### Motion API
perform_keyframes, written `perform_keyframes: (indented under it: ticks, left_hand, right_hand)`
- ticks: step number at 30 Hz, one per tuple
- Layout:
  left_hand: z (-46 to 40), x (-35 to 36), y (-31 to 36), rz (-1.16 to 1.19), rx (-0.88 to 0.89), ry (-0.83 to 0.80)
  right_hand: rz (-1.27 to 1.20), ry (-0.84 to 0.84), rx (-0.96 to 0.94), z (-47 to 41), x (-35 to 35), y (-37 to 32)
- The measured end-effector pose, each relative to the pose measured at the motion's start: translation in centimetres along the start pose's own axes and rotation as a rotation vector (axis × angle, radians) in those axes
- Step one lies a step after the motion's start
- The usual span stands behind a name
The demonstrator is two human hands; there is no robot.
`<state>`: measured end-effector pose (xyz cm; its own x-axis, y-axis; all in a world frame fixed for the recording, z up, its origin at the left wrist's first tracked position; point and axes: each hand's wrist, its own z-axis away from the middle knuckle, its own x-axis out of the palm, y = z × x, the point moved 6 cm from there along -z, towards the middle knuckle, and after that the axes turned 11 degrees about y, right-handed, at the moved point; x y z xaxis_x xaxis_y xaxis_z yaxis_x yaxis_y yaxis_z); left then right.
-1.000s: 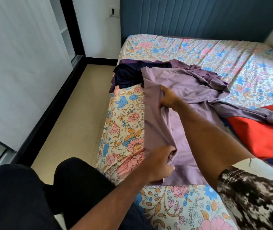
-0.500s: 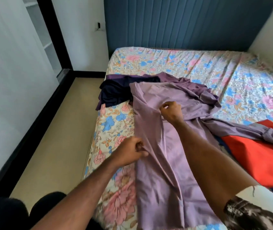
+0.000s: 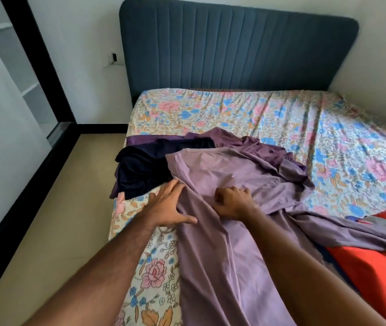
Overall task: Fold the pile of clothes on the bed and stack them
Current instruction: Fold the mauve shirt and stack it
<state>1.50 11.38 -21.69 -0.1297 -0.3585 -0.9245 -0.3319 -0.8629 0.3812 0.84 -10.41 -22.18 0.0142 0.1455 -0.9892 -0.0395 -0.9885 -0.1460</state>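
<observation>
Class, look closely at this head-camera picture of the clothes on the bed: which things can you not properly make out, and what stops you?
- Red garment: cut off by the right edge in the head view.
- Dark navy garment: partly covered by the mauve garment, shape unclear.
- Right hand fingers: curled into the mauve fabric, tips hidden.

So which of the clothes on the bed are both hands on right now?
The light purple garment: left hand flat on its edge, right hand bunching it. The navy one and red one lie untouched.
</observation>
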Motion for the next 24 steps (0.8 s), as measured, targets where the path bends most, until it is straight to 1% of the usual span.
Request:
perform_keyframes:
  ticks: [2, 4, 5, 6, 8, 10, 11, 12, 13, 16, 17, 18, 19, 22, 24]
  left_hand:
    - [-1.7, 0.0, -0.3, -0.030, 0.029, 0.007]
    - [-2.5, 1.0, -1.0, -0.064, 0.021, -0.051]
    - [-2.4, 1.6, -1.5, -0.081, 0.007, -0.086]
    - [-2.2, 2.3, -2.0, -0.084, -0.010, -0.103]
    - [-2.0, 2.8, -2.8, -0.072, -0.034, -0.091]
    - [-1.9, 3.0, -2.9, -0.070, -0.043, -0.097]
    - [-2.0, 2.9, -2.9, -0.076, -0.047, -0.103]
    - [-2.0, 2.9, -2.8, -0.087, -0.050, -0.111]
    - [-2.1, 2.9, -2.6, -0.100, -0.049, -0.117]
    - [-2.5, 3.1, -2.7, -0.115, -0.064, -0.148]
    - [-2.6, 3.3, -2.8, -0.126, -0.067, -0.153]
    - [-2.8, 3.4, -2.9, -0.146, -0.064, -0.157]
    - [-3.1, 3.6, -2.9, -0.170, -0.060, -0.163]
    - [-3.5, 3.8, -2.8, -0.220, -0.048, -0.177]
    - [-3.6, 3.9, -2.8, -0.235, -0.047, -0.190]
  right_hand:
    - [-0.021, 0.121, 0.010, 0.4, 0.0, 1.4]
    - [-0.096, 0.351, 0.044, 0.0, -1.0, 3.3]
    - [-0.146, 0.436, 0.074, -0.5, -1.5, 4.4]
    - [-0.184, 0.449, 0.106, -1.3, -1.6, 5.2]
    - [-0.172, 0.348, 0.112, -3.2, -1.4, 5.4]
    - [-0.063, 0.256, 0.089, -4.9, -0.7, 4.6]
    - [-0.010, 0.247, 0.073, -5.5, -0.3, 4.2]
    - [0.025, 0.268, 0.059, -6.0, 0.0, 3.8]
    - [0.030, 0.328, 0.052, -6.3, -0.3, 3.5]
    - [-0.122, 0.573, 0.076, -6.3, -2.6, 4.1]
    - [-0.174, 0.624, 0.086, -6.5, -3.5, 4.8]
    - [-0.197, 0.632, 0.096, -6.7, -4.1, 5.7]
    - [-0.174, 0.595, 0.098, -7.2, -4.4, 6.6]
    - [0.074, 0.433, 0.045, -8.7, -4.2, 8.9]
    - [0.179, 0.374, 0.037, -9.6, -3.9, 9.6]
